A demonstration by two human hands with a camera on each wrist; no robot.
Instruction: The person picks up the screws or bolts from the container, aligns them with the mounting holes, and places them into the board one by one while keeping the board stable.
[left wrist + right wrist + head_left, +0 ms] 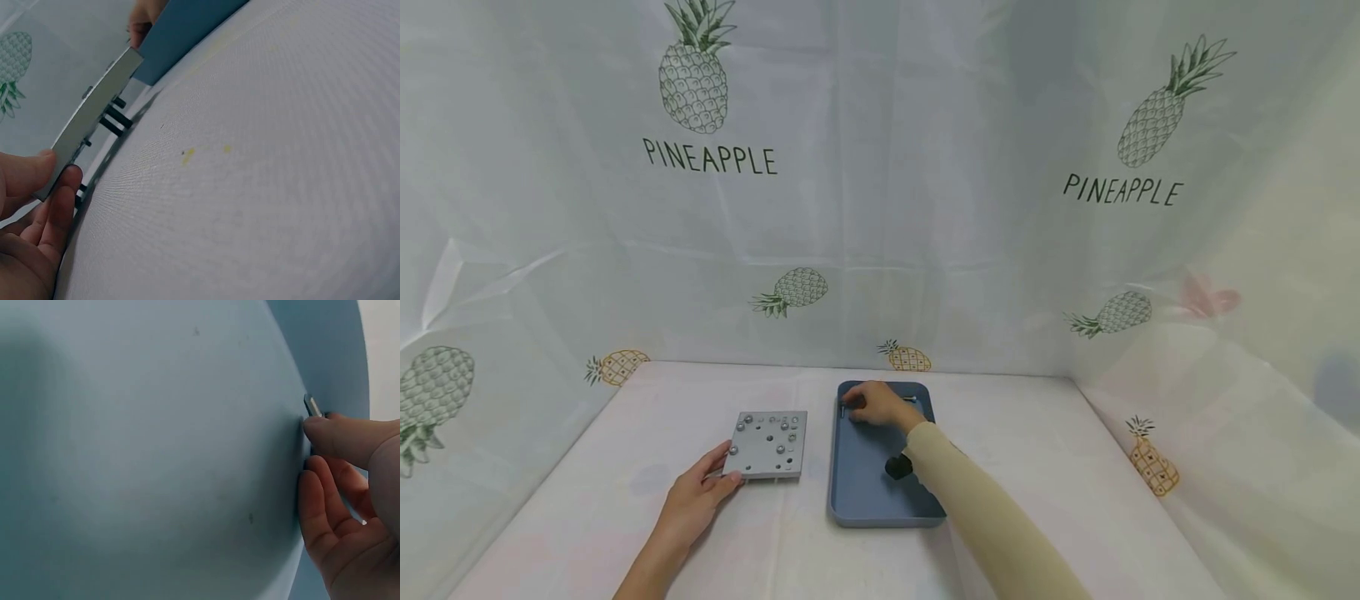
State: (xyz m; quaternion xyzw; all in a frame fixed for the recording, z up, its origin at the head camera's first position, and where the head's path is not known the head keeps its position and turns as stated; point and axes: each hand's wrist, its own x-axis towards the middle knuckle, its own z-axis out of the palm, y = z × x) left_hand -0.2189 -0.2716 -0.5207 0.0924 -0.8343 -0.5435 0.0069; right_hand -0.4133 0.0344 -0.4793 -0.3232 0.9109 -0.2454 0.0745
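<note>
A square grey metal plate [763,454], dotted with holes and screw heads, is held by its near left corner in my left hand [692,498]. The left wrist view shows the thumb on top, fingers beneath, and dark screw shanks [112,122] sticking out of the plate's underside, close over the table. My right hand [878,406] reaches into the far left corner of a blue tray [865,483]. There its thumb and fingers pinch a small metal screw [313,405] against the tray wall; the fingers hide part of it.
Another small screw [910,398] lies at the tray's far side, right of my right hand. A black wrist mount [898,467] hangs over the tray by the sleeve. A white cloth covers the table [1022,475], and a pineapple-print curtain [955,208] rises behind it.
</note>
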